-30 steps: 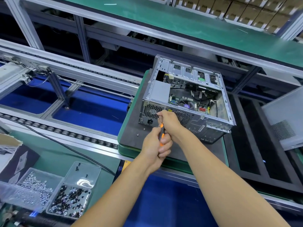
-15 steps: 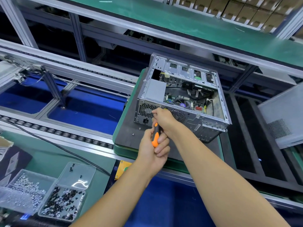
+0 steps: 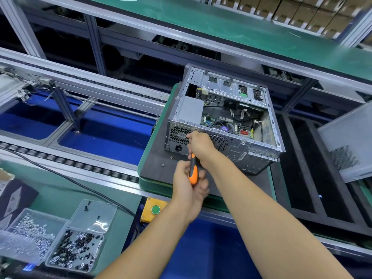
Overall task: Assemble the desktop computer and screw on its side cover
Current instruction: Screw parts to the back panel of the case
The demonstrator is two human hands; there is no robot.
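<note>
An open desktop computer case [image 3: 225,109] lies on its side on a dark pallet [image 3: 161,164], its rear panel facing me and its inside exposed. My left hand [image 3: 187,186] grips the orange-and-black handle of a screwdriver [image 3: 192,172] that points up at the rear panel. My right hand [image 3: 201,146] is curled against the rear panel near the upper edge, pinching around the screwdriver's tip; the tip and any screw are hidden under its fingers. The grey side cover [image 3: 350,141] leans at the far right.
Clear trays of silver screws [image 3: 30,234] and black screws [image 3: 74,252] sit on the green bench at lower left. A black cable [image 3: 66,178] crosses the bench. A yellow box with a green button [image 3: 155,209] sits under the pallet's edge. Two loose screws [image 3: 163,164] lie on the pallet.
My head view has shifted slightly. The screwdriver handle shows more in my left hand than a second ago; both hands stay at the rear panel.
</note>
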